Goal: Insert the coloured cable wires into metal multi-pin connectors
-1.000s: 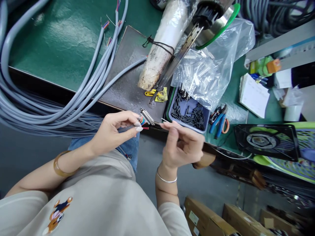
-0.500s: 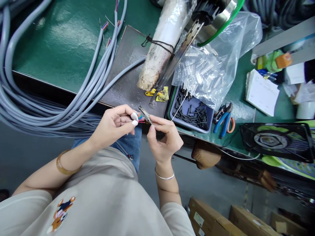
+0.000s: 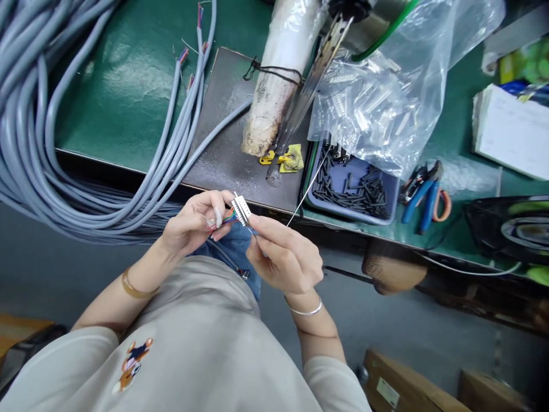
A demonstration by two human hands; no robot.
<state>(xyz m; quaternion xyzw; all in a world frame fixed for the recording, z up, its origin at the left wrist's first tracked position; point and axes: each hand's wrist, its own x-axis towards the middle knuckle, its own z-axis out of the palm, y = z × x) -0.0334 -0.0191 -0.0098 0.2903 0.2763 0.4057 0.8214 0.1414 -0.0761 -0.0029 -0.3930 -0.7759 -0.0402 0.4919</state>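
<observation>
My right hand [image 3: 285, 252] pinches a metal multi-pin connector [image 3: 241, 210] between thumb and fingers. Its pale face is tilted toward the camera. My left hand [image 3: 186, 223] is closed on thin coloured wires [image 3: 230, 217], which run to the connector's pin side. Several fingers curl over them, so the exact grip is partly hidden. A thin silvery wire [image 3: 307, 191] rises from my right hand toward the parts tray. Beyond both hands, a soldering iron [image 3: 295, 120] leans over the dark board [image 3: 223, 131], with its tip pointing down near a yellow sponge [image 3: 292, 159].
Grey cables [image 3: 103, 197] are heaped at the left. A wrapped white cylinder [image 3: 274, 80] stands behind the hands. To the right are a blue tray [image 3: 390, 200] of black tubes, a plastic bag [image 3: 377, 109] of clear parts, pliers [image 3: 422, 197] and a fan [image 3: 510, 226].
The connector has turned from edge-on to showing its pale face. My left fingers have shifted on the wires, away from the connector. The camera view has also moved.
</observation>
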